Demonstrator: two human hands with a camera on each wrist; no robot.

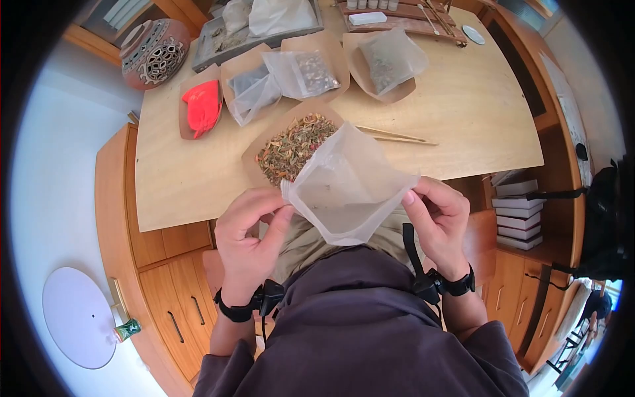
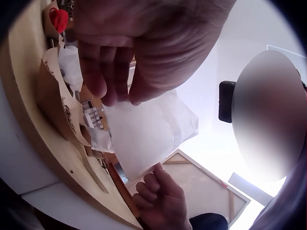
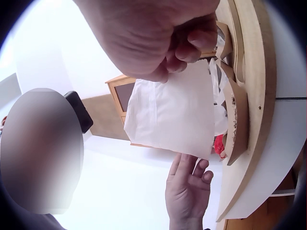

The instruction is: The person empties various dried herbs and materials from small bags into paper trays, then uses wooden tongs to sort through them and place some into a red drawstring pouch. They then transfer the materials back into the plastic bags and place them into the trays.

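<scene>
A translucent white pouch (image 1: 350, 188) is held up over the person's lap, its mouth spread and facing the head camera. The left hand (image 1: 251, 231) pinches one corner between thumb and fingers; the right hand (image 1: 440, 221) pinches the opposite corner. Just beyond the pouch, a brown paper tray (image 1: 256, 147) holds a heap of mixed dried herbs (image 1: 294, 147), partly covered by the pouch. In the right wrist view the pouch (image 3: 177, 110) hangs between both hands.
Behind stand paper trays with a red cloth bag (image 1: 202, 109), filled pouches (image 1: 313, 73) and another filled pouch (image 1: 387, 61). Wooden tongs (image 1: 397, 137) lie right of the herbs. A patterned pot (image 1: 155, 54) and grey tray (image 1: 218, 43) are at the back left.
</scene>
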